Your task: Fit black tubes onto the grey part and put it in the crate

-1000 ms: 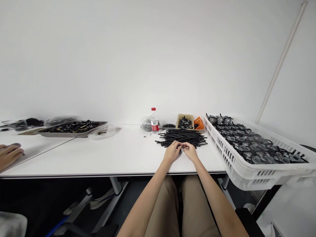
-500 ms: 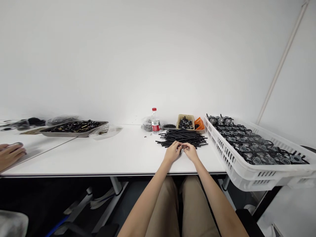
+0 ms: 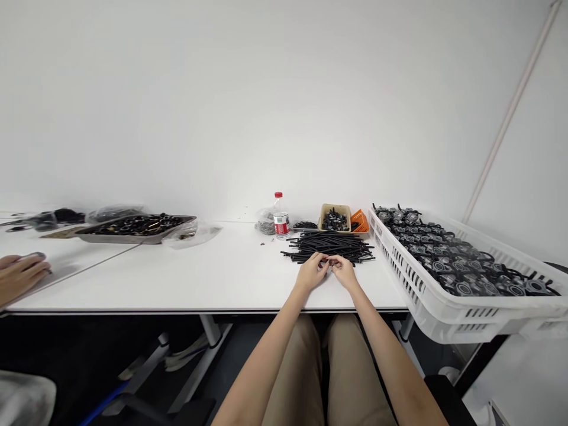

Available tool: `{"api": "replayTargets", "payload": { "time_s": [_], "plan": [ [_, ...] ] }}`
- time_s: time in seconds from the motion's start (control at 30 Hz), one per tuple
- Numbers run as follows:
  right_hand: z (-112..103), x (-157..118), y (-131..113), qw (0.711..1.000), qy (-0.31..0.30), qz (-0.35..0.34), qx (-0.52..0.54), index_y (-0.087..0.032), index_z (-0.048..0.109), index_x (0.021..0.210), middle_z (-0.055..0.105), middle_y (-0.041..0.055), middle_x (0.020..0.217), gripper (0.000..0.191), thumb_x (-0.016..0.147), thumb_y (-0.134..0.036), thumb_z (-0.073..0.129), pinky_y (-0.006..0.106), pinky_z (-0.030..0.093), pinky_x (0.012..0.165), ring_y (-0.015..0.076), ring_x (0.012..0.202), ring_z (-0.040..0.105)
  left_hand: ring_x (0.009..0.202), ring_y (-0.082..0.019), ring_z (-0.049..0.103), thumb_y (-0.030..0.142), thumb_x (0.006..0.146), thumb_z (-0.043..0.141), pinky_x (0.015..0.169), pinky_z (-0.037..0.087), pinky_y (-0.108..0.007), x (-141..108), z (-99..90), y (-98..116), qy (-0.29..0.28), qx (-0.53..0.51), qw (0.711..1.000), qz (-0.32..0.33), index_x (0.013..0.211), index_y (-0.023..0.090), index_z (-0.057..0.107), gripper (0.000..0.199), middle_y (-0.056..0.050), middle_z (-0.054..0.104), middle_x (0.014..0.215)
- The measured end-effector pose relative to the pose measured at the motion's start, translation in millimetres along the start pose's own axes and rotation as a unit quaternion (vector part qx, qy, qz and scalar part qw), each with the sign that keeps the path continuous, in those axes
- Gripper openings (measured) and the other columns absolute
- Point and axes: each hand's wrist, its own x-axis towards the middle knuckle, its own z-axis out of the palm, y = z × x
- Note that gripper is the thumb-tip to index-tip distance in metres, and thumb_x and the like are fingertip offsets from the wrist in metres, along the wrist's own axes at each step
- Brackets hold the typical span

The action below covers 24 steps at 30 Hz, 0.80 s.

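My left hand (image 3: 312,272) and my right hand (image 3: 343,272) meet fingertip to fingertip at the near edge of a pile of black tubes (image 3: 326,244). Both are closed in a pinch around something small and dark between them, too small to make out. Behind the pile stand a cream bin of small black and metal parts (image 3: 335,219) and a tilted orange basket (image 3: 361,220). A dish of small black rings (image 3: 305,225) is left of the bin.
A white crate (image 3: 415,290) of metal parts with black tubes fills the right side. A red-capped bottle (image 3: 281,223) stands beside a plastic bag (image 3: 265,223). On the left are a metal tray (image 3: 128,238), another bag (image 3: 189,234) and another person's hand (image 3: 22,278).
My fingertips have shifted slightly and the small dark thing between them shows less. The view has moved a little. The other person's hand appears slightly farther right.
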Motion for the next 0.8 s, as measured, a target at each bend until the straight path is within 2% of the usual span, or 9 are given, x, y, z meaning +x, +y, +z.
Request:
{"api": "replayTargets", "payload": {
  "time_s": [0.13,0.37,0.8],
  "plan": [
    [0.1,-0.1,-1.0,1.000,0.001,0.001,0.005,-0.017,0.066,0.091,0.065,0.0033,0.089,0.037,0.064,-0.012,0.042,0.027,0.047,0.072,0.0186,0.079,0.059,0.074,-0.013,0.056,0.019,0.083,0.048,0.069,0.046,-0.024,0.0,-0.5,0.4,-0.005,-0.006,1.000,0.004,0.096,0.021,0.061,0.018,-0.002,0.059,0.091],
    [0.6,0.8,2.1,1.000,0.007,0.012,-0.008,-0.016,0.067,0.090,0.063,0.0019,0.079,0.038,0.062,-0.012,0.042,0.025,0.046,0.065,0.0175,0.070,0.058,0.078,-0.015,0.058,0.020,0.084,0.046,0.070,0.047,-0.025,0.8,0.3,-1.8,-0.005,-0.014,1.000,-0.003,0.099,0.019,0.060,0.021,-0.003,0.059,0.093],
    [0.7,0.8,4.6,1.000,0.011,-0.012,-0.010,-0.016,0.068,0.088,0.065,0.0045,0.084,0.038,0.061,-0.010,0.041,0.028,0.049,0.069,0.0198,0.075,0.061,0.073,-0.013,0.056,0.016,0.083,0.046,0.071,0.045,-0.025,1.1,-1.3,0.9,-0.007,0.002,1.000,0.005,0.095,0.019,0.061,0.020,-0.002,0.057,0.088]
  ]
}}
